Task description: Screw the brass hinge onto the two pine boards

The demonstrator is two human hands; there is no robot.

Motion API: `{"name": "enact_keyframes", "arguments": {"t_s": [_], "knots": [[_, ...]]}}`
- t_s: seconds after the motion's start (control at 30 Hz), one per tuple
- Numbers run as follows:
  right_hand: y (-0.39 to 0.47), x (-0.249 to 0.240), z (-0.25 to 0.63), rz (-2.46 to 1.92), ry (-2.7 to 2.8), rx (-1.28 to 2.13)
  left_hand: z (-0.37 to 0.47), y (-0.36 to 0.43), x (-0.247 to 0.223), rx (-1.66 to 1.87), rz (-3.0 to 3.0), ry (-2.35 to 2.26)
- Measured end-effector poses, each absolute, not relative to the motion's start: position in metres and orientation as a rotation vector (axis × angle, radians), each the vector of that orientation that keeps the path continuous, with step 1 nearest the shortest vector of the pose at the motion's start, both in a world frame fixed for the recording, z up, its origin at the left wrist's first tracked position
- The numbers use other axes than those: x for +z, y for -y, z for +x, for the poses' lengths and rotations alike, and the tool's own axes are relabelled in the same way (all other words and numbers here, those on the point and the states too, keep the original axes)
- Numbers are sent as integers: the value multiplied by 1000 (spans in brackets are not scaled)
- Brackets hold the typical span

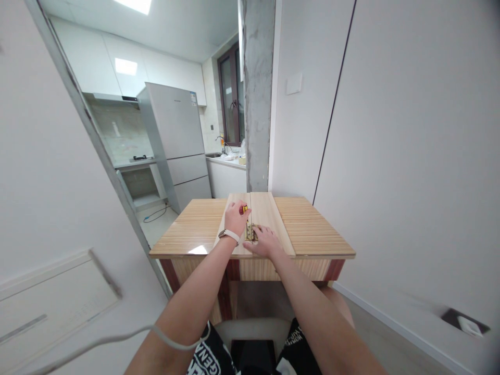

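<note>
Two pale wooden boards, a left board [236, 199] and a right board [269, 208], lie side by side on the table. A brass-coloured hinge [249, 232] rests over the seam between them. My left hand [235, 219], with a white band at the wrist, is closed around a screwdriver [244, 209] with a red and yellow handle. That tool is held just above the hinge, and its tip is hard to make out. My right hand [266, 241] lies flat with fingers spread, touching the hinge's right side and partly covering it.
The wood-grained table [312, 224] extends to both sides of the boards. A white cable [117, 341] crosses over my left forearm. Beyond the table stand a concrete pillar [259, 94], a grey fridge [177, 125] and a sink counter [226, 174]. A white wall [390, 130] is on the right.
</note>
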State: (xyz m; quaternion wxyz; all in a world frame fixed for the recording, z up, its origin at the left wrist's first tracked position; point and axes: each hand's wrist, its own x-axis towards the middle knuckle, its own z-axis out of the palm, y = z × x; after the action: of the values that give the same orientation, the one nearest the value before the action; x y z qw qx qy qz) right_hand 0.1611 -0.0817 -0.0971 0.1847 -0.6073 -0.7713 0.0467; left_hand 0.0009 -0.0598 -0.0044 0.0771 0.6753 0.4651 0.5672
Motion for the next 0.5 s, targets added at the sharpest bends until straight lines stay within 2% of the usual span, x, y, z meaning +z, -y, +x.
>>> {"name": "enact_keyframes", "arguments": {"t_s": [0.5], "knots": [[84,-94,161,-1703,2174,130,3,55,-11,1696,1988,-1261]]}}
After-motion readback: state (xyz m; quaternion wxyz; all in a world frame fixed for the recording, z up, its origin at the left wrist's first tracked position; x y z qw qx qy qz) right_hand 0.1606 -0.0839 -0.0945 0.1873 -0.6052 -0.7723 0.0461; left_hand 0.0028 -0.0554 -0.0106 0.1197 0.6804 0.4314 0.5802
